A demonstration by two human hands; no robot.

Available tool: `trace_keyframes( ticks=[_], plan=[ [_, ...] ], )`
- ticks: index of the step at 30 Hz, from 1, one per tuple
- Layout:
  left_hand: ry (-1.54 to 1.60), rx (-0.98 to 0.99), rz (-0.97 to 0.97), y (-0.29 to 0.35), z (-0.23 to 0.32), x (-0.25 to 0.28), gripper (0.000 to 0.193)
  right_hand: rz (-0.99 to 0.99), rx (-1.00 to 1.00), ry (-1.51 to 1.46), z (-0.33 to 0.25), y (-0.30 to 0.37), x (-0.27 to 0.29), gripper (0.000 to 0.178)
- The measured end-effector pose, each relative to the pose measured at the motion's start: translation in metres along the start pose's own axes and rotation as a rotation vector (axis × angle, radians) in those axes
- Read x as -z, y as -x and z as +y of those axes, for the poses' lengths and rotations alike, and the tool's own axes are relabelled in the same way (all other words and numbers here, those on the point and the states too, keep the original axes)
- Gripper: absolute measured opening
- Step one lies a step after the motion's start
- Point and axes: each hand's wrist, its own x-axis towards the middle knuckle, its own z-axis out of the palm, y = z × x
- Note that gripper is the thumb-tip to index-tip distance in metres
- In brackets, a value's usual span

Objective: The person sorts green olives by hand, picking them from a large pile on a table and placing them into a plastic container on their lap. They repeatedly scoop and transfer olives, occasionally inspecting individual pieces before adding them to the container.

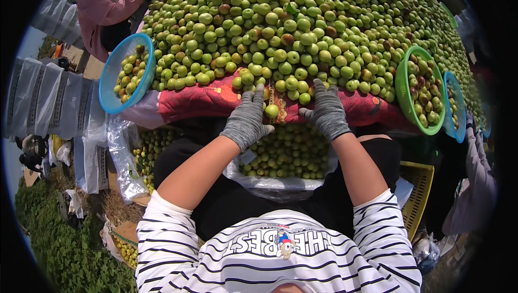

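Note:
A big heap of green jujubes (291, 39), some blushed reddish brown, covers the table up to its near edge. Both my hands wear grey knit gloves. My left hand (245, 123) lies at the heap's near edge, its fingers stretched toward the fruit and its thumb apart. Beside its fingers, a single jujube (271, 111) sits on the red patterned cloth (208, 99). To the right, my right hand (327, 114) reaches to the same edge, fingers extended and thumb out. Neither hand is closed around a fruit. Below and between them stands a plastic-lined crate (275, 182) holding more jujubes.
A blue basket (105, 90) of jujubes rests at the left edge; a green basket (400, 85) and another blue basket (460, 123) stand at right. A yellow crate (426, 185) is by my right side. A pink-sleeved person (110, 9) works at upper left, another person (472, 185) at far right.

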Motion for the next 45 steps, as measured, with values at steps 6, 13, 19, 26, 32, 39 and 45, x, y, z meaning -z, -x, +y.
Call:
trace_keyframes(
  ticks=[6,13,19,26,32,39,45],
  plan=[
    [0.254,-0.215,0.158,-0.044,-0.002,-0.039,0.113,-0.107,0.169,-0.618,0.002,-0.018,-0.025,0.088],
    [0.747,-0.364,-0.075,-0.062,-0.006,-0.032,0.111,-0.329,0.166,-1.205,0.003,-0.018,-0.035,0.093],
    [0.759,-0.277,-0.315,0.000,-0.006,-0.034,0.106,-0.449,0.193,-1.174,-0.001,0.039,-0.046,0.083],
    [0.455,-0.196,-0.325,0.007,-0.008,-0.005,0.057,-0.476,0.266,-0.533,0.009,0.034,-0.011,0.048],
    [-0.223,0.050,0.140,-0.049,-0.034,0.044,0.107,0.172,0.075,-0.197,0.005,-0.018,0.003,0.089],
    [0.176,-0.177,0.139,-0.078,-0.050,0.014,0.123,-0.016,0.139,-0.720,-0.002,-0.043,-0.034,0.099],
    [0.623,-0.252,0.033,-0.085,-0.053,0.001,0.121,-0.405,0.149,-1.437,-0.013,-0.039,-0.034,0.108]
  ],
)
